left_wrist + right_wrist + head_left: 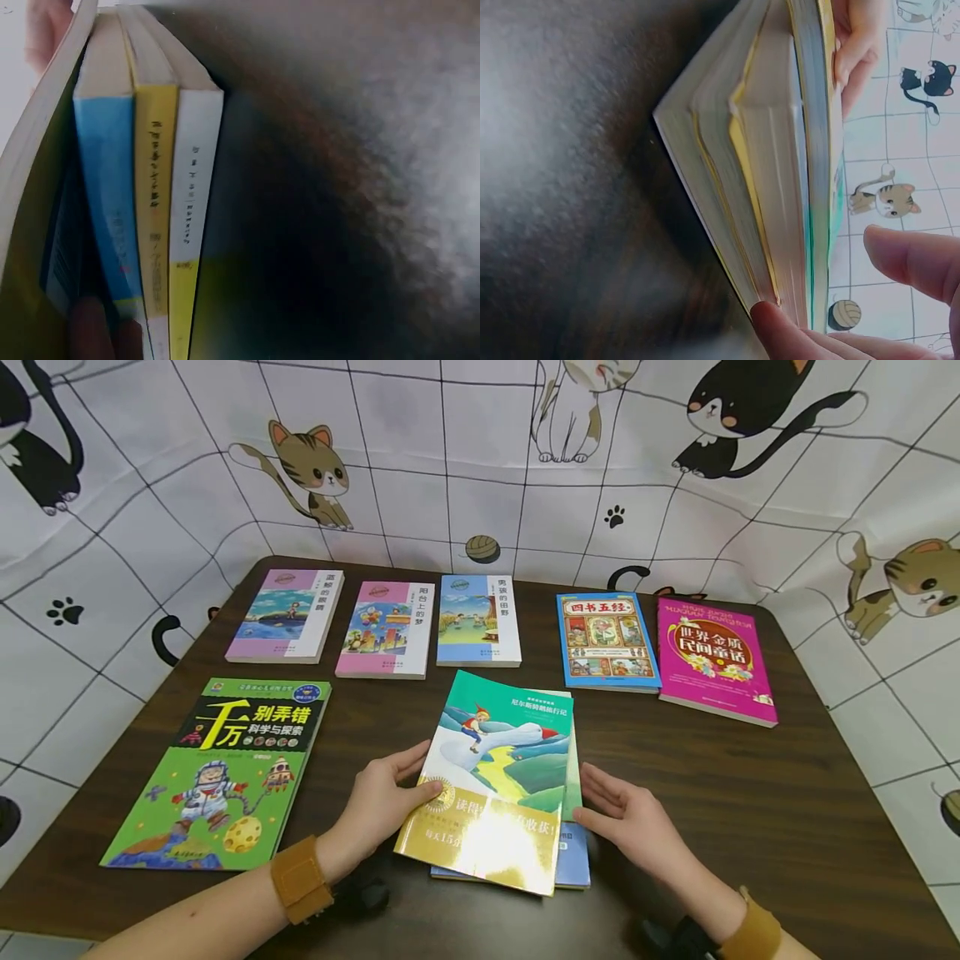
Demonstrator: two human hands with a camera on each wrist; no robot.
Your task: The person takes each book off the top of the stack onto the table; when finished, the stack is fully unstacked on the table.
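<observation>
In the head view, my left hand (381,793) grips the left edge of a thin book with a green and gold cover (491,760), thumb on the cover. This book lies askew over a stack, its left side raised off it in the left wrist view. Below it there show a blue spine (109,187), a yellow spine (156,195) and a white spine (196,172). On the other side, my right hand (637,822) has its fingers (780,330) against the stack's page edges. Its thumb (911,259) stands apart from the books.
A large green book (210,777) lies at left. Behind stand in a row two pink-edged books (285,618) and a blue-edged one (478,622). Farther right are a blue picture-cover book (607,639) and a magenta book (716,660). A cat-print cloth (420,485) borders the dark table (750,818).
</observation>
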